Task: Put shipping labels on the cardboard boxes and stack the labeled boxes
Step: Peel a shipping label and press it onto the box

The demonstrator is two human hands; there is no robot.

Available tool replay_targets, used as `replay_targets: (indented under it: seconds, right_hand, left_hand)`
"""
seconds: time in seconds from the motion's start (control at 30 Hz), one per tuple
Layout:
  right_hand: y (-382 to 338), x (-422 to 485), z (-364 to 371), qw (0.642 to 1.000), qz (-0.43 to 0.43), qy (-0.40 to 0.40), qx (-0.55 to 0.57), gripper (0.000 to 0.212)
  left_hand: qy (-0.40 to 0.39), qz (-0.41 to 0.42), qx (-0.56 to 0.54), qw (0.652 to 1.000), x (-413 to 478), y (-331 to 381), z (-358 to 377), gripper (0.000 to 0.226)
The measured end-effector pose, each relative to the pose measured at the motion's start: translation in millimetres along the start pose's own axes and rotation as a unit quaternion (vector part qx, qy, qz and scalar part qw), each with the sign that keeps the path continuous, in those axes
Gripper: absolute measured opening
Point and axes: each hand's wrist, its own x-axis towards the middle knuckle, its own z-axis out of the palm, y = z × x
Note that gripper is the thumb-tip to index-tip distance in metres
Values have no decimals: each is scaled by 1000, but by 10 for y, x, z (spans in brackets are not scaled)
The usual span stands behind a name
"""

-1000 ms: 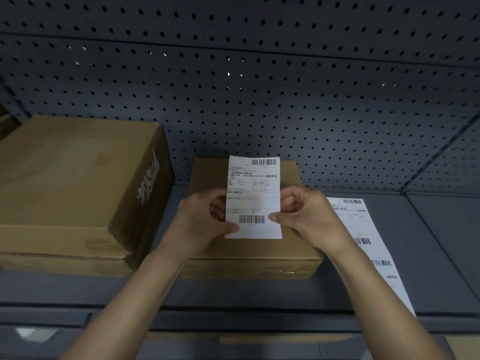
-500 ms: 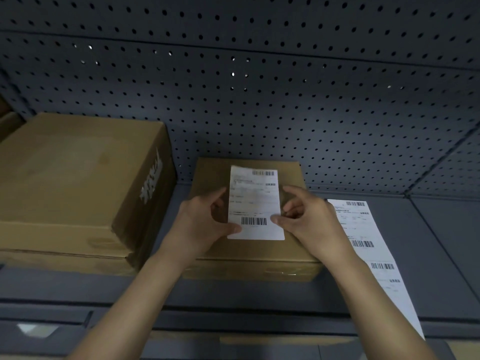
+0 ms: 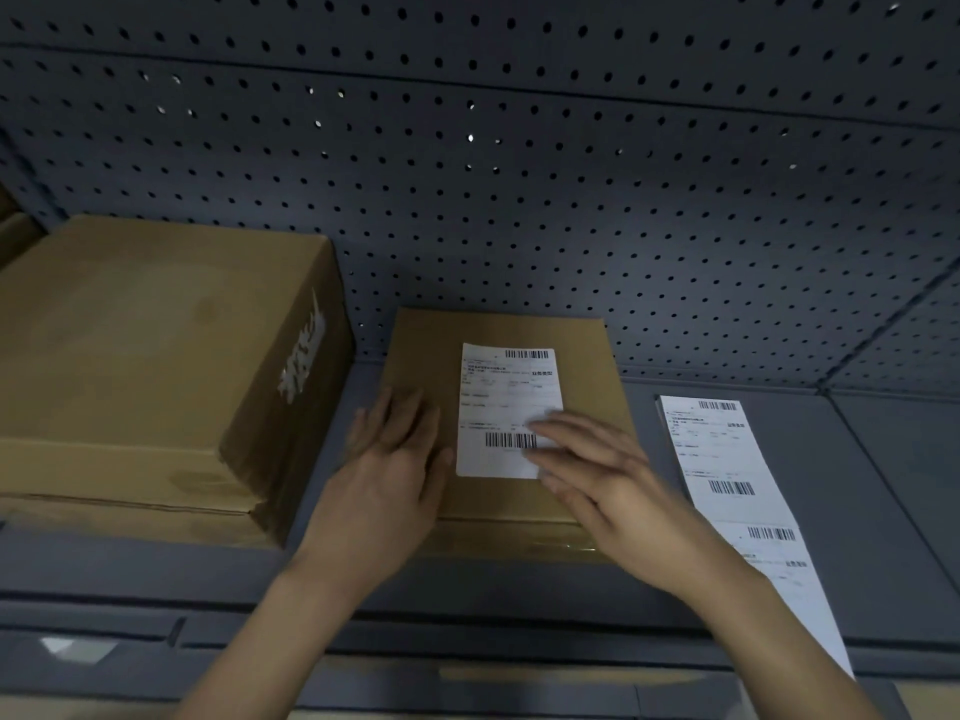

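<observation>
Two hands are lying flat on top of a small cardboard box [image 3: 498, 407] that is sitting on a gray table [image 3: 883, 485]. A white shipping label [image 3: 506, 402] is lying flat on the top of this small box, near its middle, with one barcode at its top and one near its bottom. The left hand [image 3: 392, 459] is resting open on the box, just to the left of the label, with its fingers spread out and holding nothing. The right hand [image 3: 597, 470] is open too, and its fingers [image 3: 550, 433] are lying across the lower right part of the label, partly covering the bottom barcode. Both hands are looking a little blurry. To the left of the small box, a big cardboard box [image 3: 145, 366] is sitting close beside it, with white marks on the side facing the small box. To the right of the small box, a long strip of more labels [image 3: 737, 491] is lying flat on the table, a little apart from it. Behind the small box, a dark wall full of little round holes [image 3: 519, 200] is standing up along the back of the table.
</observation>
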Motion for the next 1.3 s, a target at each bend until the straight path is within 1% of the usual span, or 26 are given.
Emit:
replay_targets:
  seconds: [0.1,0.17,0.33,0.4,0.5,0.57,0.67,0.8,0.87,0.93,1.03,1.1,1.13,1.17,1.2,1.23,1.3]
  right_hand:
    - [8,-52,-32,998,-16,-54,-39,46]
    - [19,-67,-57,994,-24,-85,-64,52]
    - [31,-76,-97,988,-47,-115,-93,52]
    - [26,-78,-110,985,-49,-125,-105,52]
    - [25,-67,-143,979,-56,-151,-125,56]
    - [44,-14,-181,973,-58,-183,-127,60]
    - [122,188,-216,965,-42,-235,-110,64]
    - [313,594,-183,953,9,-277,-121,66]
    - [411,782,-136,951,38,-279,-125,66]
    - [489,896,-84,953,55,-273,-123,66]
    - [520,951,-40,954,62,-266,-122,67]
    - [477,949,-54,960,66,-248,-111,67]
    - [437,930,-80,964,71,-236,-95,66]
    - [387,896,-112,969,75,-223,-72,65]
    - [325,837,-148,974,70,-210,-53,64]
    - [253,750,-179,978,50,-197,-44,63]
    - [108,533,-203,981,-23,-180,-66,60]
  left_hand:
    - [-13,0,23,1000,-14,-61,10,57]
    - [-24,0,29,999,0,-57,-8,58]
    - [-96,-64,-35,993,196,-112,-49,67]
    - [-119,-76,-48,989,233,-137,-42,68]
    - [-124,-70,-41,989,222,-164,-1,67]
    - [-125,-65,-44,989,216,-185,20,67]
    - [-126,-60,-47,989,222,-199,17,68]
    - [-122,-59,-64,989,231,-200,0,68]
    - [-118,-57,-79,988,224,-209,1,70]
    - [-119,-65,-116,984,211,-219,5,71]
    - [-94,-102,-227,964,194,-239,47,77]
    - [-54,-144,-327,933,192,-239,63,81]
    - [-33,-165,-385,908,189,-237,64,77]
    - [-19,-182,-434,882,185,-227,62,68]
    - [-14,-193,-461,866,186,-214,50,59]
    - [-12,-197,-474,858,194,-215,54,55]
    - [-10,-198,-490,849,202,-222,64,55]
